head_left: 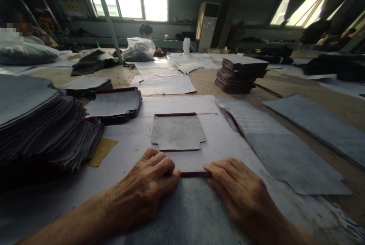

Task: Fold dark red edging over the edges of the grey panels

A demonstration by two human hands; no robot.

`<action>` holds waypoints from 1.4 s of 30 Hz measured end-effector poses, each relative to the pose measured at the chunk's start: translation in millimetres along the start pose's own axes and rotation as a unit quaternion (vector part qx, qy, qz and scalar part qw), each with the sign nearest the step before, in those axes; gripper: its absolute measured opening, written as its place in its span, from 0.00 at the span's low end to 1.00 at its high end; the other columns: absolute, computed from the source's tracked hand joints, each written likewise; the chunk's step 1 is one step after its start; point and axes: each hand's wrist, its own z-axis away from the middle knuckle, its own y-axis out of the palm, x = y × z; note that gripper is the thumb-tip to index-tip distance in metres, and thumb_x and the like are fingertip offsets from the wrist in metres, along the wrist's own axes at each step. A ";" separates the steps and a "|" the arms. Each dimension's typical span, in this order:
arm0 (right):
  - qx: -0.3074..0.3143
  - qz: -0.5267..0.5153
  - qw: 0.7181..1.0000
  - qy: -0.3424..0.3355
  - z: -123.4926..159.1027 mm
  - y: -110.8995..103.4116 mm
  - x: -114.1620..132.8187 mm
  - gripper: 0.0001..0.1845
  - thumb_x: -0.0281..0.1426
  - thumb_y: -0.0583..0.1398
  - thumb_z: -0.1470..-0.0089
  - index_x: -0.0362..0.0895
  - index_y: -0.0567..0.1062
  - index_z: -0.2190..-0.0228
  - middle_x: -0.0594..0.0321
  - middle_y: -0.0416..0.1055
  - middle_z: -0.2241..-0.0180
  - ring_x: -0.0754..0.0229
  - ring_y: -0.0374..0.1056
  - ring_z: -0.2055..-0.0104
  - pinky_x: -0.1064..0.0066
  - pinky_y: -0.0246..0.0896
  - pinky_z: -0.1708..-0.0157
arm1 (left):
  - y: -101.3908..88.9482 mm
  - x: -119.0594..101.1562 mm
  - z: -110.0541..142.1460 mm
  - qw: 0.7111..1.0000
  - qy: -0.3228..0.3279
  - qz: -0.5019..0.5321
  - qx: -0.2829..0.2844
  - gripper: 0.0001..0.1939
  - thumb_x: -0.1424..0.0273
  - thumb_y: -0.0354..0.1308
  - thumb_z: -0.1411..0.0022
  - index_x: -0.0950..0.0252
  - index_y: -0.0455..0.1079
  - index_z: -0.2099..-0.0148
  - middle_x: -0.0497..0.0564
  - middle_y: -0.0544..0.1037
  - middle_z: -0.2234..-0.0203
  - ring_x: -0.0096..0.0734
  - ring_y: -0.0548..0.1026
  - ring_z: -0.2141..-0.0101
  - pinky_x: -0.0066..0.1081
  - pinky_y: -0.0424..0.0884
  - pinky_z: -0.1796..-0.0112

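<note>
In front of me lies a large grey sheet piece (196, 210) with a narrow dark red strip, apparently folded over, along its far edge. My left hand (151, 180) grips the left end of that strip with curled fingers and thumb. At the other end, my right hand (239, 188) has its fingers pressed together on the same edge, thumb below. Just beyond them, a smaller grey piece (178, 132) with notched lower corners and a dark red top edge rests flat on white paper (134, 146).
Tall stacks of grey pieces (31, 119) and a lower stack (116, 102) stand on the left. Layered grey panels (293, 157) lie to the right. Behind are a dark red stack (239, 73), a metal pole (107, 13) and stuffed plastic bags (139, 49). Other people sit farther off.
</note>
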 end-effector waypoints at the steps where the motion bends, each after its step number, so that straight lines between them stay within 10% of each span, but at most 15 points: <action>1: -0.001 0.004 1.000 0.013 1.3 -2.2 -2.0 0.12 0.22 0.49 0.41 0.36 0.69 0.59 0.55 0.65 0.64 0.57 0.60 0.62 0.64 0.58 0.64 | 0.5 -0.1 0.5 1.000 0.000 0.000 -0.004 0.16 0.82 0.43 0.41 0.68 0.64 0.53 0.52 0.65 0.69 0.32 0.62 0.68 0.38 0.59 0.62; 25: 0.070 0.058 0.994 -0.067 14.1 -15.3 8.5 0.22 0.21 0.42 0.39 0.37 0.73 0.59 0.53 0.67 0.59 0.54 0.63 0.57 0.60 0.64 0.61 | -5.1 0.8 -2.7 1.000 -0.010 -0.005 -0.002 0.19 0.81 0.43 0.42 0.64 0.67 0.53 0.51 0.67 0.69 0.32 0.64 0.67 0.44 0.56 0.57; 32: 0.036 0.020 0.998 -0.047 17.9 -8.8 8.4 0.20 0.23 0.42 0.38 0.35 0.72 0.59 0.54 0.67 0.60 0.52 0.61 0.59 0.60 0.60 0.61 | -24.0 21.8 20.1 0.984 -0.143 0.095 -0.040 0.16 0.70 0.50 0.36 0.56 0.62 0.46 0.49 0.68 0.60 0.31 0.67 0.61 0.32 0.63 0.61; 42: 0.015 -0.006 0.999 -0.043 19.8 -3.2 8.8 0.19 0.22 0.42 0.38 0.34 0.71 0.60 0.54 0.67 0.63 0.54 0.61 0.61 0.62 0.58 0.63 | 7.8 -28.3 -44.6 0.996 -0.071 0.051 0.002 0.12 0.78 0.44 0.41 0.68 0.68 0.61 0.53 0.69 0.70 0.35 0.64 0.69 0.38 0.63 0.68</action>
